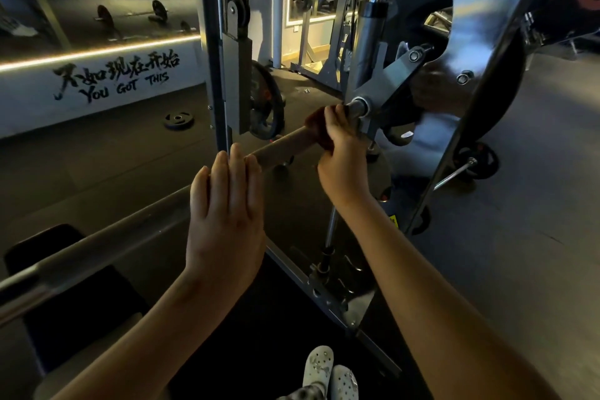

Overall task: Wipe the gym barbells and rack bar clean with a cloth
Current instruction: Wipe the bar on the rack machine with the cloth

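Note:
A long steel rack bar (285,143) runs from the lower left up to a grey bracket at centre right. My right hand (341,153) grips a dark red cloth (316,127) wrapped round the bar, close to the bar's collar (358,106). My left hand (227,208) lies flat on the bar further left, fingers straight and together, holding nothing. The part of the bar under both hands is hidden.
A grey rack upright (216,52) with a pulley stands just behind the bar. Weight plates (178,121) lie on the dark floor, and one hangs on the rack (266,101). A black bench pad (65,286) is at lower left. A mirror wall reflects the gym.

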